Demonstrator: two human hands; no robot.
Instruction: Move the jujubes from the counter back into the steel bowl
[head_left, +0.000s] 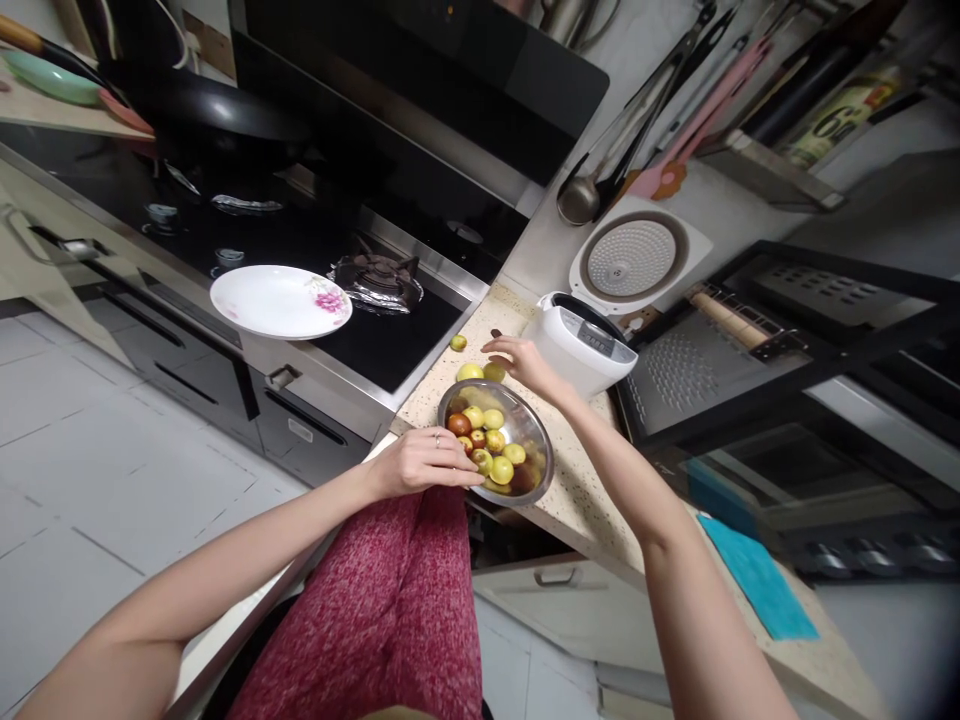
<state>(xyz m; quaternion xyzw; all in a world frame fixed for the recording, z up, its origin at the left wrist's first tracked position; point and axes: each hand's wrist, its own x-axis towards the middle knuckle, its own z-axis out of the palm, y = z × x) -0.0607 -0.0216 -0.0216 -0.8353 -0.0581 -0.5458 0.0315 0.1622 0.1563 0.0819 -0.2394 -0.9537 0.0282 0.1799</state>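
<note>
A steel bowl (537, 440) holds several yellow-green jujubes (502, 470), some with red-brown patches. It sits near the front edge of the speckled counter. My left hand (431, 462), with a ring on one finger, lies over the bowl's near left rim, fingers stretched towards the fruit; its thumb is hidden. Beyond the bowl, my right hand (523, 362) reaches over the counter with its fingers apart. Close to its fingertips are a yellow-green jujube (470, 372), a second one partly covered by the hand, and a smaller jujube (458, 342). A small dark item (496, 333) shows just behind the fingers.
A white rice cooker (574, 345) stands lid up just right of my right hand. Left, a flowered white plate (270, 300) lies at the stove's front edge; a black wok (217, 115) stands behind. A teal cloth (757, 575) lies right, beside an oven (810, 440).
</note>
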